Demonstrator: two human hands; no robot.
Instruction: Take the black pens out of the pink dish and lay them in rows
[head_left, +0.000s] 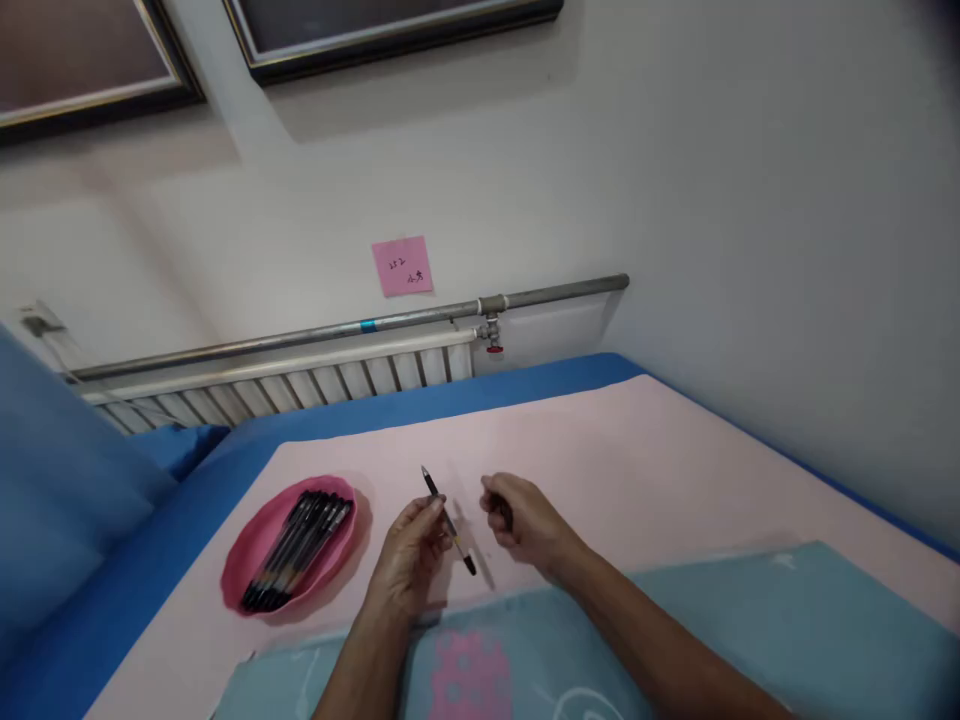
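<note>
My left hand (411,555) pinches a slim pen (452,528) between thumb and fingers. The pen slants, its pointed tip up and to the left, its black end down and to the right. My right hand (529,520) is closed a short way to the right, apart from the pen. Something dark shows within its curled fingers, but I cannot make out what it is. To the left of my left hand, a pink oval basket (231,570) holds a bundle of several black pens (296,550).
A pale pink sheet (600,460) covers the blue-edged table. A blue-green cloth (720,620) with pink and white prints lies along the near side. Behind stand a white radiator (360,380), a metal pipe (300,343) and a red-handled valve (493,335).
</note>
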